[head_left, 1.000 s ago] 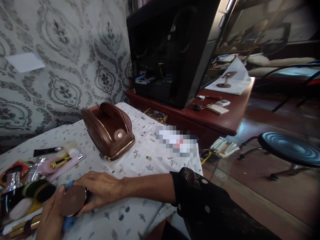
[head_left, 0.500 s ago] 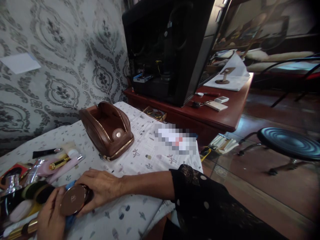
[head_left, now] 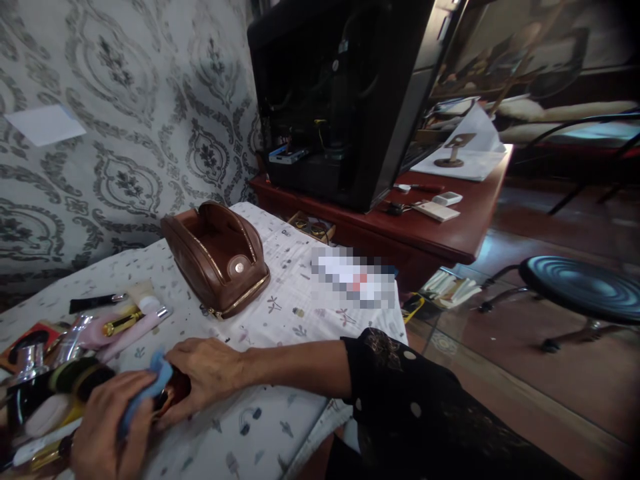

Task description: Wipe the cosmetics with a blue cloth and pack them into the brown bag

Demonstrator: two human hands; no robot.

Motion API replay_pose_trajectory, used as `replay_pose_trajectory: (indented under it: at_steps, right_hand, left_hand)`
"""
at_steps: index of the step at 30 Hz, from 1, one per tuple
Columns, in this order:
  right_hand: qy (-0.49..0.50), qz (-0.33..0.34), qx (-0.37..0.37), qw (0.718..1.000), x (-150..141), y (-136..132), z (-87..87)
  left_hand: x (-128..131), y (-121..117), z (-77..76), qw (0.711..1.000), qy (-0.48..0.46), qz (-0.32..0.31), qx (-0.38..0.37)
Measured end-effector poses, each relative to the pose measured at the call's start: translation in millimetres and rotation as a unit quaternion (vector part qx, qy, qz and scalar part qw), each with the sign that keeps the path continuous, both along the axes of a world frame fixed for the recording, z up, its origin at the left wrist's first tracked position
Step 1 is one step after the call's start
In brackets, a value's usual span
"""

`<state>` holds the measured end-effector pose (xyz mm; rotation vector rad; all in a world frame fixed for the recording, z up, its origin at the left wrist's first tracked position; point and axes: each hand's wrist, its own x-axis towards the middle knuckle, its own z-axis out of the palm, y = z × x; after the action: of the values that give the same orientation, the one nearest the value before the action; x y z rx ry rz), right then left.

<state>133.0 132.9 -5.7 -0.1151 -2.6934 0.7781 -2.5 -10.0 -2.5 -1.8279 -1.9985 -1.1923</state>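
My right hand (head_left: 206,371) grips a round, glossy brown compact (head_left: 179,388), now mostly hidden between my two hands. A blue cloth (head_left: 161,375) is pinched in the fingers of my left hand (head_left: 111,419) and lies against the compact. Close by on the left is a heap of cosmetics, among them a pink tube (head_left: 134,333), a gold-capped tube (head_left: 47,455) and a black tube (head_left: 96,303). Beyond my hands, a brown leather cosmetic bag (head_left: 220,267) stands unzipped, its inside dark.
A patterned white cloth (head_left: 280,347) covers the table. Behind it, a large black television (head_left: 325,87) sits on a red-brown wooden cabinet (head_left: 450,240). A black round stool (head_left: 585,283) stands on the tiled floor at the right. A blurred-out item lies near the table's right edge.
The compact's lid faced the camera before; now it is turned and mostly covered. My left hand has come up over it, and the blue cloth has risen from beneath into its fingers.
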Motion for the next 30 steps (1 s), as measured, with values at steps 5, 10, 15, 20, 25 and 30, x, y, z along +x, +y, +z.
replay_pose_trajectory:
  at_steps: [5, 10, 15, 20, 25, 30]
  right_hand:
    - [0.004, -0.001, 0.01, 1.0, 1.2, 0.2, 0.8]
    - [0.042, 0.005, -0.016, 0.999, 1.1, 0.4, -3.5]
    - [0.098, 0.013, -0.048, 0.994, -2.9, 2.3, -9.8]
    - [0.116, 0.017, -0.073, 0.99, -6.5, 4.8, -11.5]
    - [0.118, 0.015, -0.088, 0.989, -3.6, 3.2, -8.6]
    - [0.104, 0.012, -0.093, 0.99, -2.2, 1.4, -5.2]
  left_hand:
    - [12.5, 9.4, 12.3, 0.971, 0.228, -0.047, 0.053]
    - [14.5, 13.5, 15.7, 0.958, 0.274, -0.044, 0.073]
    - [19.7, 15.6, 17.3, 0.967, 0.252, 0.03, 0.02]
    - [21.7, 15.2, 12.9, 0.981, 0.151, 0.104, -0.063]
    - [22.5, 13.0, 17.9, 0.982, 0.069, 0.087, -0.151]
    - [28.2, 11.3, 27.6, 0.959, 0.116, 0.124, -0.228]
